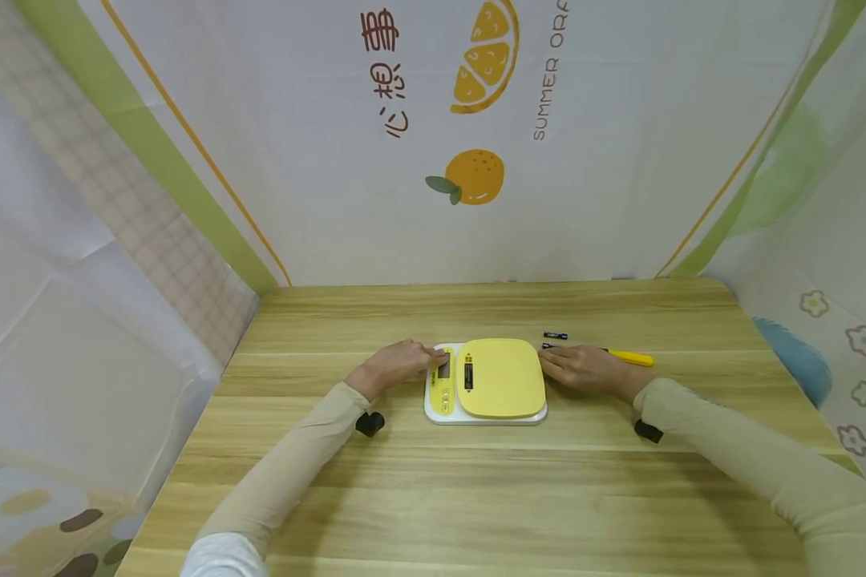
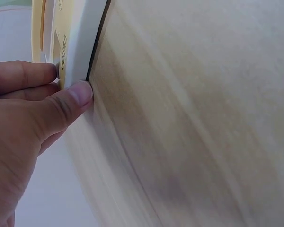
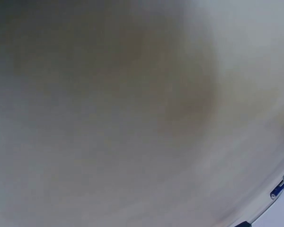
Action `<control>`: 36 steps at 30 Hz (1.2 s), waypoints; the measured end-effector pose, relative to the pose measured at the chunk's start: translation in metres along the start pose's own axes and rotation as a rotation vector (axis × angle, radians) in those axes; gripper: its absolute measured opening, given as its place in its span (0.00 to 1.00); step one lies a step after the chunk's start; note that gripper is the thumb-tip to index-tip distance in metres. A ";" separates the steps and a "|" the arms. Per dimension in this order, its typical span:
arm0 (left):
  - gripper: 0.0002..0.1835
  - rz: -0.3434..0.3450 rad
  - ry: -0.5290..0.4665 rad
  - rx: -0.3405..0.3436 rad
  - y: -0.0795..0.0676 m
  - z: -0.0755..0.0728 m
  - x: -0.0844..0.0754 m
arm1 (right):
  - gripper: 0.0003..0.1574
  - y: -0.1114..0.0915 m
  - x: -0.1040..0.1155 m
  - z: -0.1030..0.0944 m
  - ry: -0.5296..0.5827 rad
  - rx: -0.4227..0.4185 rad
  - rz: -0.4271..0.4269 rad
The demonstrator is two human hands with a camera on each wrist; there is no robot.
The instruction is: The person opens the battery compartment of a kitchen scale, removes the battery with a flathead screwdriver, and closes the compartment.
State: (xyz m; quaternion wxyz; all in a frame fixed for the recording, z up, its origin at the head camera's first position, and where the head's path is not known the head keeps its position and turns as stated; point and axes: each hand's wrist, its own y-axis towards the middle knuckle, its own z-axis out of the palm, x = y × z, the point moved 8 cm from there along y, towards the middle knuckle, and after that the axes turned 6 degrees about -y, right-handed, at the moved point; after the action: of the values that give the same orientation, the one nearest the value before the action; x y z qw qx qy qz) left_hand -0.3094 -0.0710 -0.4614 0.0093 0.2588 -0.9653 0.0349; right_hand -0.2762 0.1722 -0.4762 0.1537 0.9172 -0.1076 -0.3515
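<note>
A yellow and white kitchen scale (image 1: 501, 381) lies on the wooden table, its small display and buttons toward the left end. My left hand (image 1: 402, 365) pinches that left end. In the left wrist view the thumb (image 2: 80, 93) presses the white edge of the base, while the fingers reach over the yellow panel. My right hand (image 1: 583, 369) holds the scale's right edge with bent fingers; their tips are partly hidden. The right wrist view shows mostly blurred table, without the hand.
A dark battery (image 1: 556, 336) lies behind the scale's right corner, and a second battery (image 1: 548, 346) is partly covered by my right hand. Beyond that hand sticks out the yellow handle (image 1: 631, 357) of a tool. A printed curtain (image 1: 570, 232) hangs along the table's back edge.
</note>
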 end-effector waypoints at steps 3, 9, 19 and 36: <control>0.20 -0.007 -0.087 -0.012 0.001 -0.001 0.003 | 0.36 0.000 0.000 0.000 0.045 0.034 0.021; 0.19 -0.052 -0.269 -0.054 0.003 -0.003 0.010 | 0.06 0.003 -0.010 -0.007 0.246 0.136 0.264; 0.33 -0.283 -0.592 -0.051 -0.004 -0.004 0.042 | 0.14 -0.012 0.006 -0.034 0.571 0.297 0.971; 0.45 -0.334 -0.744 0.185 0.014 0.017 0.039 | 0.37 -0.004 0.031 -0.025 0.561 0.432 1.101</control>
State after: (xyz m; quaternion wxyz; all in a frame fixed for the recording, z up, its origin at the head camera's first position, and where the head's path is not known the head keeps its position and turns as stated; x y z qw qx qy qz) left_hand -0.3500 -0.0795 -0.4776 -0.3578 0.4066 -0.8403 0.0235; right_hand -0.2361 0.1711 -0.4791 0.1458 0.7950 -0.5857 0.0606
